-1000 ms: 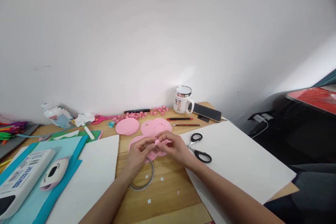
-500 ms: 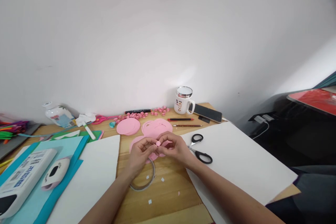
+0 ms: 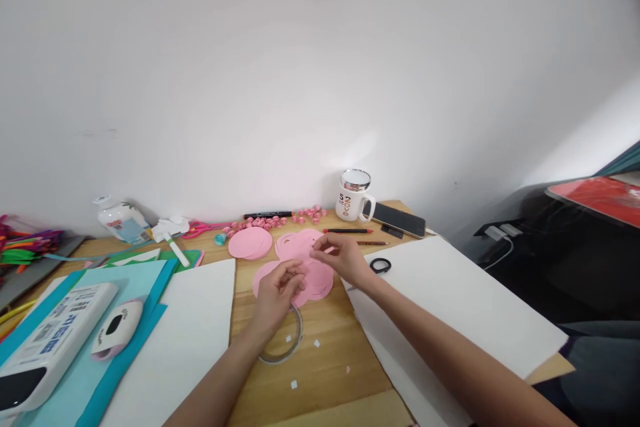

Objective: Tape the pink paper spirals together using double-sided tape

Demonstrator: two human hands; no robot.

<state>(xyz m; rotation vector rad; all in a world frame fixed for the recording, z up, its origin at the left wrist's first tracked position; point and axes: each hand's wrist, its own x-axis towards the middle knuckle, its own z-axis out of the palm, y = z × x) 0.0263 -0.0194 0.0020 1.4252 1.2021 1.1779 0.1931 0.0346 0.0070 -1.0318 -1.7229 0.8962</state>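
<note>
My left hand hovers over a pink spiral-cut paper circle on the wooden table. Its fingers are curled, and I cannot make out what, if anything, is in them. My right hand is a little farther back, over another pink spiral circle, with its fingertips pinched on a small pale pink paper piece. A roll of clear tape lies under my left wrist. Black scissors show partly behind my right wrist.
A stack of pink circles, small pink paper rolls, a black marker, a mug, a phone and two pencils lie toward the wall. White sheets flank the work spot. A paper punch sits on blue paper at left.
My hands, joined on a small pink roll before, have parted. The right hand moved back and right; the left stayed near the circles. The camera shifted slightly.
</note>
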